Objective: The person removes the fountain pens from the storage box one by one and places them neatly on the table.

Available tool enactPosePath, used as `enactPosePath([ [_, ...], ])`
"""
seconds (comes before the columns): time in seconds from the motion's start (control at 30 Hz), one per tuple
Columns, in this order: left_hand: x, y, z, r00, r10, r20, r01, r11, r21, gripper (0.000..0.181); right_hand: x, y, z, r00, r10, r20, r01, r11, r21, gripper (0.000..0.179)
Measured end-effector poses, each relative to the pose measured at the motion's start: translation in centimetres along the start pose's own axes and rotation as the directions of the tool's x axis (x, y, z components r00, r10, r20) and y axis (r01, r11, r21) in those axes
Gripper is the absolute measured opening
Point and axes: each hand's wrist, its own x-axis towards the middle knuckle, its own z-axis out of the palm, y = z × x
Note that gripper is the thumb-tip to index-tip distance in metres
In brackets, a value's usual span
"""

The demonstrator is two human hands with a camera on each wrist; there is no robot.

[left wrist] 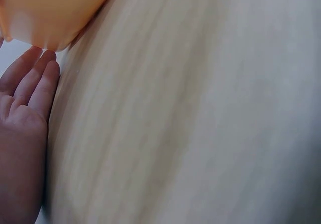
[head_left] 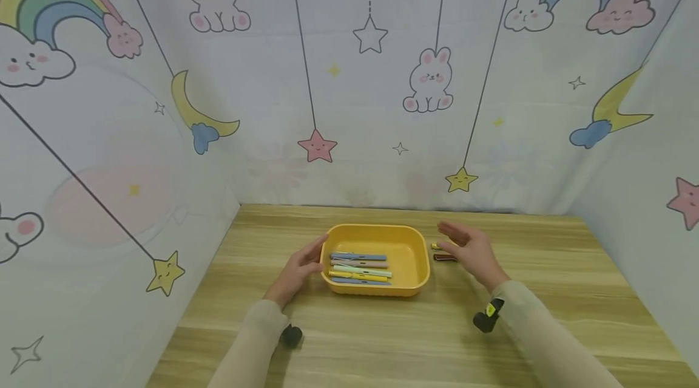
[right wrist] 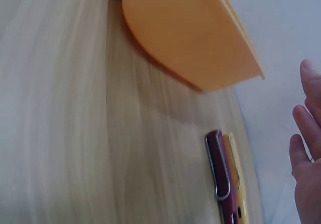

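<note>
A yellow-orange plastic tray (head_left: 406, 262) stands on the table, with several pens (head_left: 360, 265) lying crosswise on its left side: blue, pinkish, mint and yellow. At the tray's left wall is my left hand (head_left: 295, 269), its fingertips right at the side in the left wrist view, fingers nearly straight. My right hand (head_left: 476, 254) hovers to the right of the tray, fingers extended and holding nothing. Below it lie a dark red pen (right wrist: 220, 174) and a yellow pen (right wrist: 239, 176), side by side on the table. In the head view the hand partly hides both.
The wood-grain table (head_left: 371, 339) extends around the tray. White cloth (head_left: 349, 102) with rainbows, rabbits, moons and stars hangs behind it and along both sides. A dark wrist device (head_left: 488, 317) sits at the right sleeve, another (head_left: 292, 335) at the left.
</note>
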Motion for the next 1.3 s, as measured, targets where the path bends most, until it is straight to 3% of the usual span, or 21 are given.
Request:
enactPosePath([
  [0.5, -0.1, 0.0, 0.1, 0.999, -0.023, -0.027, 0.023, 1.000, 0.008, 0.068, 2.3, -3.2, 4.7, 0.991, -0.063, 0.119, 0.055, 0.996, 0.071, 0.054],
  [0.73, 0.0, 0.0, 0.1, 0.999, -0.020, -0.027, 0.020, 1.000, 0.014, 0.069, 2.7, -4.5, 6.8, 0.988, -0.029, 0.149, 0.018, 0.997, 0.075, 0.052],
  [1.3, -0.1, 0.3, 0.1, 1.000, 0.000, -0.013, 0.000, 1.000, 0.010, 0.068, 3.9, -4.9, 10.2, 0.972, 0.030, 0.234, -0.029, 1.000, -0.008, 0.050],
])
